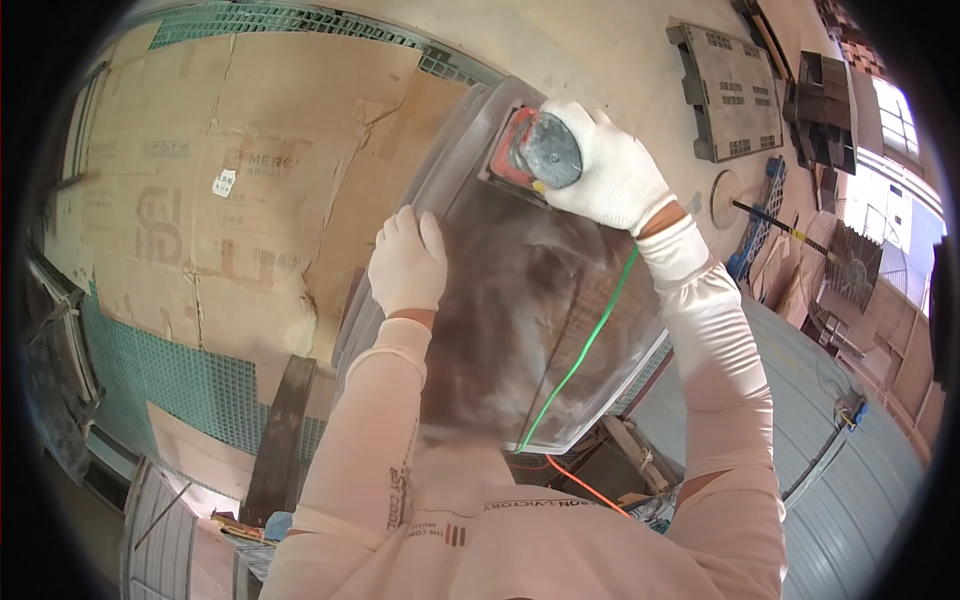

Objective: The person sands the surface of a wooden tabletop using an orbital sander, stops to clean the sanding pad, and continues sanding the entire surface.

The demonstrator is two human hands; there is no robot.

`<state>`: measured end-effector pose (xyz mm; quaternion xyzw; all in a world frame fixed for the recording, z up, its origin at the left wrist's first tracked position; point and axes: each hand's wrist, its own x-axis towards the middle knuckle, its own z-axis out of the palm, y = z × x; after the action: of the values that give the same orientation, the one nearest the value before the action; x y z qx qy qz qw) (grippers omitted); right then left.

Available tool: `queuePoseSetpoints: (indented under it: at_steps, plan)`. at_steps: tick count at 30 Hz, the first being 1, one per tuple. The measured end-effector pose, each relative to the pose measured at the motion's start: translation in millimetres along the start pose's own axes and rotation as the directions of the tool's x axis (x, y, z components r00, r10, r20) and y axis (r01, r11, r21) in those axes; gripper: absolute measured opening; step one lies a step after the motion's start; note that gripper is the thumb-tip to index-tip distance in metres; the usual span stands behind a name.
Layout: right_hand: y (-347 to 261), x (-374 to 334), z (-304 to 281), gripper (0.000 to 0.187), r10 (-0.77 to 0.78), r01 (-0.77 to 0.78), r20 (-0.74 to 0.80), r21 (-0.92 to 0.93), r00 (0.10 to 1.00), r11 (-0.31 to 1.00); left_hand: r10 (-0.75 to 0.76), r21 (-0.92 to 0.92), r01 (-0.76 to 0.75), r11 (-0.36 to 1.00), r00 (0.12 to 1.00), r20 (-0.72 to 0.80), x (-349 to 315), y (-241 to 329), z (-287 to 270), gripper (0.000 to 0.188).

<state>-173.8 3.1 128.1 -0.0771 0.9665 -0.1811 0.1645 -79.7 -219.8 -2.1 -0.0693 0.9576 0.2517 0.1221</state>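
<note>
A large grey panel point(480, 300) with a raised, rounded border lies in front of me, its surface streaked with pale dust. My right hand point(615, 170), in a white glove, is closed round a red and grey power sander point(549, 150). The sander's square pad rests at the panel's far border. My left hand point(408, 262), also gloved in white, lies on the panel's left border with fingers stretched forward and the thumb apart. A green hose point(578, 358) runs from beneath my right wrist across the panel to its near edge.
Flattened cardboard point(250, 130) covers green grating point(175, 350) on the left. A plastic pallet point(735, 92) stands far right, near a round disc on a rod point(727, 200). Pale corrugated sheeting point(800, 420) spans the right. An orange cord point(585, 485) hangs below the panel's near edge.
</note>
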Motion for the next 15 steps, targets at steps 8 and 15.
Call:
queuePoseSetpoints:
  at_steps: [8, 15]
  plan:
    - [33, -50, 2, 0.071, 0.119, -0.118, -0.036, 0.036, 0.992, 0.992, -0.032, 0.014, 0.032, 0.999, 0.999, 0.022, -2, 0, 1, 0.038]
    - [41, -66, 5, 0.074, 0.134, -0.134, -0.032, -0.007, 0.990, 0.991, -0.038, 0.060, 0.036, 0.998, 0.999, 0.027, -5, -2, 0, 0.041]
